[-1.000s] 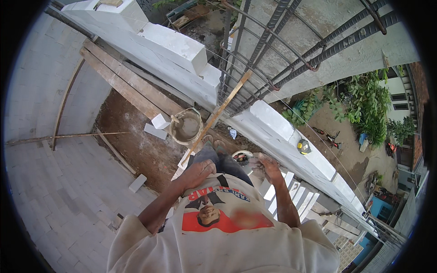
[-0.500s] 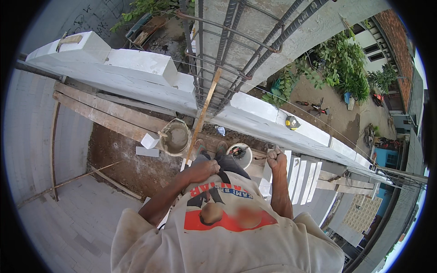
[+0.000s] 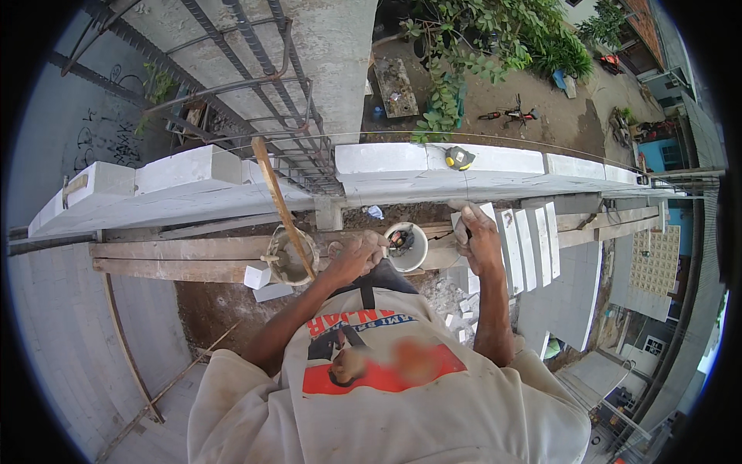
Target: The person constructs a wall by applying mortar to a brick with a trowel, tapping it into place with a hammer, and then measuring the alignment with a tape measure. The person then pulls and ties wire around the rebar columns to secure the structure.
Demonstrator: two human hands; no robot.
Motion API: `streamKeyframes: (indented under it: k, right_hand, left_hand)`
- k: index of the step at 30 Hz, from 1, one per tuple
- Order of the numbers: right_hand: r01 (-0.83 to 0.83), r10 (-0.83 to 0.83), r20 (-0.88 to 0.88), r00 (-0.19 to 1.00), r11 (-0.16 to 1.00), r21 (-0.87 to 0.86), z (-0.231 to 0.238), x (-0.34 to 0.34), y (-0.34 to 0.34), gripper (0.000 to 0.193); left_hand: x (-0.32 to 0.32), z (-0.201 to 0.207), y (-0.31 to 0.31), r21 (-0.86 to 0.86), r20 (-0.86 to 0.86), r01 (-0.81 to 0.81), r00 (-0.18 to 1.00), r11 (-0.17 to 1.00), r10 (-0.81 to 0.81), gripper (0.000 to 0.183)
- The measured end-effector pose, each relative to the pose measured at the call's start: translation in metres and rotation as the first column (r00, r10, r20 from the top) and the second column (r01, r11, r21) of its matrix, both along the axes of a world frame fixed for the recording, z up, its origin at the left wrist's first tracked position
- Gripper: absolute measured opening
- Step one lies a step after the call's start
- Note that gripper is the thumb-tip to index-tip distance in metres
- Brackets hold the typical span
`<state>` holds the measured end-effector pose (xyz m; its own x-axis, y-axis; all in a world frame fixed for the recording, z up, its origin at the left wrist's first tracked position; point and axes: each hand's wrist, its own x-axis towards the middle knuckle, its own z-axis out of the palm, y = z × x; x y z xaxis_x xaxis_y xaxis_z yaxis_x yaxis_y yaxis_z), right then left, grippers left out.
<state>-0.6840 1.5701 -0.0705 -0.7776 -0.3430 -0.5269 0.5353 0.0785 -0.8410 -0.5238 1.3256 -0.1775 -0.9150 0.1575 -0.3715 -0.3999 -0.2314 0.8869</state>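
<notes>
Since a second ago, view swung right. Left hand (image 3: 357,259) fisted beside mortar bucket (image 3: 291,259) with wooden stick (image 3: 282,207); right hand (image 3: 478,241) clamped on white block (image 3: 471,213). Block-laying step, likely; next needs mortar.

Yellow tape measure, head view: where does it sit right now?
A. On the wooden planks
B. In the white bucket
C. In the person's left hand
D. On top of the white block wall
D: the yellow tape measure rests on the top face of the white block wall, beyond both hands and apart from the white bucket.
</notes>
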Motion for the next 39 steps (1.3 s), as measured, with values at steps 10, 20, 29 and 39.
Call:
streamKeyframes:
  k: [10, 20, 29, 39]
  right_hand:
    - [-0.09, 0.118, -0.246, 0.962, 0.988, 0.122, -0.019, 0.082, -0.035, 0.038]
    - [-0.358, 0.392, -0.313, 0.865, 0.92, 0.161, -0.022, 0.087, -0.033, 0.037]
    - [-0.304, 0.248, -0.317, 0.916, 0.942, -0.141, -0.007, 0.044, -0.056, 0.017]
    - [-0.354, 0.347, -0.069, 0.935, 0.919, -0.176, -0.008, 0.03, -0.107, 0.033]
  left_hand:
    - [-0.069, 0.065, 0.03, 0.552, 0.086, -0.272, 0.959, 0.788, 0.27, 0.048]
    - [-0.063, 0.064, 0.045, 0.222, -0.151, -0.379, 0.897, 0.899, 0.415, 0.04]
    - [-0.035, 0.062, 0.039, -0.178, -0.287, -0.482, 0.859, 0.858, 0.423, 0.035]
    - [0.011, 0.044, 0.033, 0.047, -0.3, -0.317, 0.9, 0.947, 0.316, 0.044]
